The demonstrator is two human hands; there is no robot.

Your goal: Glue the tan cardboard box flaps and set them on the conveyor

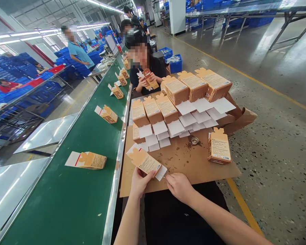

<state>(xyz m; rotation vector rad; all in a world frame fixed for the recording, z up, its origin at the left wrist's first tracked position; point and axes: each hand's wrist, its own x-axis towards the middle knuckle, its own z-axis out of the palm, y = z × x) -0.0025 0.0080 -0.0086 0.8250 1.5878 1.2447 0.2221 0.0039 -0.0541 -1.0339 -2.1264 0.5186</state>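
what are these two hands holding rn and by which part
The left hand holds a carton near its lower end. The right hand is beside its white flap; whether it pinches anything is unclear.

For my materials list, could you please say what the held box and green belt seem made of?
Held box: likely printed cardboard, fairly matte, judging by its thin flaps. Green belt: perhaps plastic or rubber, judging by its smooth, dull sheen.

Wearing black cloth (165, 217) across lap: matte, plain, with small pale speck (186, 214) near middle. Bare on left forearm (129, 217) and right forearm (219, 214), out to near edge of view. Ungloved on left hand (140, 182) and right hand (180, 187). Can't tell trousers from apron.
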